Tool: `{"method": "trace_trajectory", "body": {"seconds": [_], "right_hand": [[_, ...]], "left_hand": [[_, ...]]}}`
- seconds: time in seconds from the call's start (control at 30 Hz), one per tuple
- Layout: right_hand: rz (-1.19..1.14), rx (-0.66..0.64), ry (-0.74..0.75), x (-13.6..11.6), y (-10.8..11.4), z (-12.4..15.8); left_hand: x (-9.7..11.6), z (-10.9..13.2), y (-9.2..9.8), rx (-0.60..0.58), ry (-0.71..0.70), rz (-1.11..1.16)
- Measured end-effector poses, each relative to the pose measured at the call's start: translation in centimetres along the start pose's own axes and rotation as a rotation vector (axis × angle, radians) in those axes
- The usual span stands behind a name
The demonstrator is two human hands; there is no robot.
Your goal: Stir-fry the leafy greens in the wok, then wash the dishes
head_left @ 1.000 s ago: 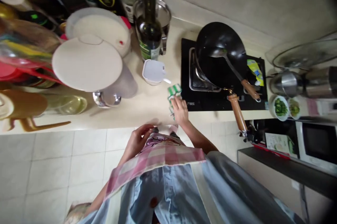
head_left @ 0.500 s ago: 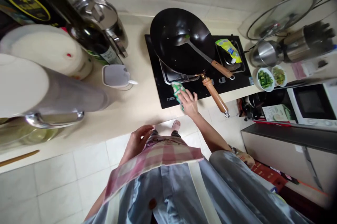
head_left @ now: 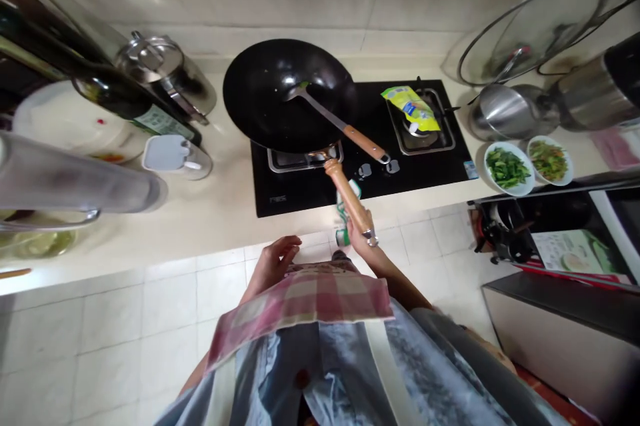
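Observation:
Beneath the wooden handle of the wok, my right hand (head_left: 361,238) is closed on a green-and-white cloth (head_left: 343,237) at the counter's front edge. The handle hides part of the hand and cloth. My left hand (head_left: 277,259) hangs in front of the apron, loosely bent, with nothing visible between its fingers. On the left burner of the black gas stove (head_left: 300,196) sits a black wok (head_left: 255,99). A spatula with a wooden handle (head_left: 367,144) rests in it, its metal head inside the bowl.
A yellow-green pouch (head_left: 413,108) lies on the right burner. Two bowls of chopped greens (head_left: 509,168) and sliced vegetables (head_left: 550,159), a metal pot (head_left: 505,113) and a glass lid (head_left: 535,39) stand right. Bottles (head_left: 115,96), a steel pot (head_left: 165,69) and a lidded container (head_left: 173,154) crowd the left.
My right hand has drawn the cloth from the stove's front left surface back and right, to the counter edge beneath the wok handle. The view has shifted; my left hand stays near the apron.

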State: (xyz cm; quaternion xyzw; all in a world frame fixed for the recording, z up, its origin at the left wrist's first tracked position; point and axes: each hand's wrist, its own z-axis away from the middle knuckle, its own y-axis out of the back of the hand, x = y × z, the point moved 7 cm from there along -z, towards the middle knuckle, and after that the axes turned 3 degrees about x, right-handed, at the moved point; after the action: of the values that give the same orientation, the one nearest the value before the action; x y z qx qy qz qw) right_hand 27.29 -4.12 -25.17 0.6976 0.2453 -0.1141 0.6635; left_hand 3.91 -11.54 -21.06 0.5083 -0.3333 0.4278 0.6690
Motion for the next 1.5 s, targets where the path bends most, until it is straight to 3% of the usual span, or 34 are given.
{"method": "trace_trajectory", "body": {"seconds": [0.1,0.2,0.27,0.33,0.4,0.47,0.57,0.63,0.8,1.03,1.17,1.23,1.33,1.4,1.5], "right_hand": [[-0.189,0.059,-0.050,5.9,5.9,-0.1],[-0.334,0.209,-0.076,10.4,12.9,-3.3],[-0.314,0.280,-0.013,10.9,16.2,-7.2],[-0.237,0.280,0.089,9.8,17.2,-11.7],[-0.138,0.204,0.191,8.0,16.2,-16.1],[-0.017,0.035,0.291,6.5,13.4,-19.4],[0.129,-0.267,0.458,5.6,8.4,-21.5],[0.164,-0.376,0.565,5.7,6.2,-21.9],[0.210,-0.370,0.646,6.0,4.0,-24.7],[0.333,-0.369,0.521,3.6,2.7,-35.7],[0.405,-0.300,0.316,4.1,2.6,-40.5],[0.438,-0.220,0.149,5.0,2.9,-41.1],[0.476,-0.122,-0.044,5.9,3.4,-39.7],[0.501,-0.127,-0.065,5.7,3.5,-37.7],[0.538,-0.253,-0.001,4.9,3.6,-34.0]], "left_hand": [[1.6,-0.8,-4.9,-0.019,0.073,0.124],[3.4,-1.8,-9.2,-0.049,0.186,0.450],[4.9,-2.6,-11.2,-0.071,0.220,0.708],[6.5,-3.7,-12.6,-0.104,0.209,0.902],[7.9,-4.8,-13.2,-0.128,0.179,1.011],[9.0,-5.8,-13.3,-0.117,0.145,1.049],[10.1,-6.6,-13.2,-0.087,0.113,1.038],[10.4,-6.8,-13.3,-0.068,0.121,1.043],[10.8,-6.6,-13.5,-0.046,0.151,1.124],[10.3,-6.0,-13.6,-0.017,0.216,1.173],[9.7,-6.0,-13.6,-0.024,0.243,1.147],[9.6,-6.1,-13.5,-0.031,0.241,1.122],[9.8,-6.4,-13.4,-0.061,0.244,1.110],[10.0,-6.7,-13.6,-0.079,0.237,1.137],[9.7,-7.5,-13.7,-0.054,0.219,1.186]]}}
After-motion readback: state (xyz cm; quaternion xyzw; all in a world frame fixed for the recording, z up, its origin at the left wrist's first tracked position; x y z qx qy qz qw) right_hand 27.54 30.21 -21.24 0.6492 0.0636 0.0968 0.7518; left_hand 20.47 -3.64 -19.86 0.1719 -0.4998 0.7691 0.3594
